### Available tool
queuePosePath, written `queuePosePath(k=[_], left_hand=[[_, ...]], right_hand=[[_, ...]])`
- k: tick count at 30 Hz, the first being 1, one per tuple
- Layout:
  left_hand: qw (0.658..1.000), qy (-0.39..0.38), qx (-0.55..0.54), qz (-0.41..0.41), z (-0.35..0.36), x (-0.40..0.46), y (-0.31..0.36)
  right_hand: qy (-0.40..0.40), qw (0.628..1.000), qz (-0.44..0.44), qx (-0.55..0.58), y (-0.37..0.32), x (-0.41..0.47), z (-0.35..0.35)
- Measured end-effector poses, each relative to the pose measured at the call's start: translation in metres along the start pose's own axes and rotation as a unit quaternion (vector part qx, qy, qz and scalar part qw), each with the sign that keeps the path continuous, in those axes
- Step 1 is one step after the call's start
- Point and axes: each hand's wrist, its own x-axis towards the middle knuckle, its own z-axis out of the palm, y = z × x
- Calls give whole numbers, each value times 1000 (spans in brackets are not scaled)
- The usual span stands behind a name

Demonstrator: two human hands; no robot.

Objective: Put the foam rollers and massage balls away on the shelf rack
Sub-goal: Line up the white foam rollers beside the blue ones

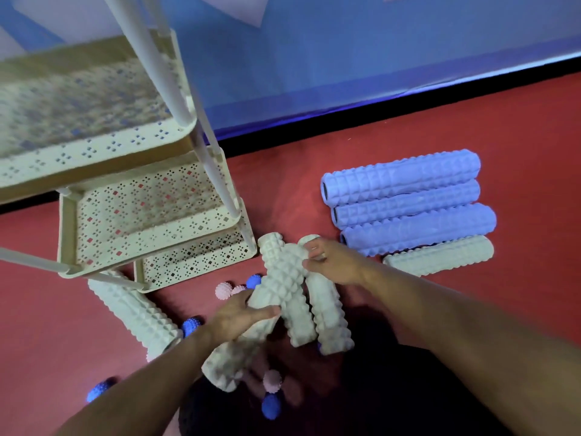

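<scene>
both hands hold cream foam rollers: left hand [239,316] grips one [270,297], right hand [333,262] pinches two more [327,319]; the crossed bundle could slip before reaching the shelf rack [103,184]

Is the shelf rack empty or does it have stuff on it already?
Empty, as far as the view shows. The shelf rack's visible trays hold nothing; the blue rollers and spiky balls lie on the red floor.

Two bare forearms in view, entering from lower edge. No sleeves visible up to frame border. Left hand [239,319] bare: no glove or watch seen. Right hand [333,262] bare too; small pale band on one finger, possibly a ring, too blurred to confirm. Dark clothing below, detail indistinct.
</scene>
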Motion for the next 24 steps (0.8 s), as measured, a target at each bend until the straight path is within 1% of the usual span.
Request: queuePosePath(k=[3, 5, 6, 9, 11, 13, 15, 19, 22, 24], left_hand=[[995, -15, -80, 51, 2, -11, 55], [988, -32, -135, 71, 10, -14, 95], [984, -38, -158, 76, 15, -13, 111], [977, -30, -185, 99, 34, -12, 159], [975, -27, -175, 130, 49, -16, 193], [972, -23, -173, 158, 66, -14, 221], [966, -27, -190, 175, 83, -10, 245], [955, -70, -190, 217, 122, 1, 282], [964, -81, -149, 206, 150, 15, 296], [967, -104, -107, 205, 165, 25, 293]], right_hand=[[18, 1000, 14, -17, -12, -25, -31], [22, 998, 56, -32, -14, -43, -55], [7, 996, 85, -16, -14, -53, -66], [-48, 980, 145, 128, -12, -84, -97], [-40, 963, 133, 232, -5, -102, -115], [-1, 940, 117, 322, 9, -115, -130], [42, 919, 100, 380, 29, -121, -139], [131, 897, 72, 417, 76, -124, -144], [188, 871, 55, 450, 115, -126, -145], [222, 849, 73, 473, 144, -126, -145]])
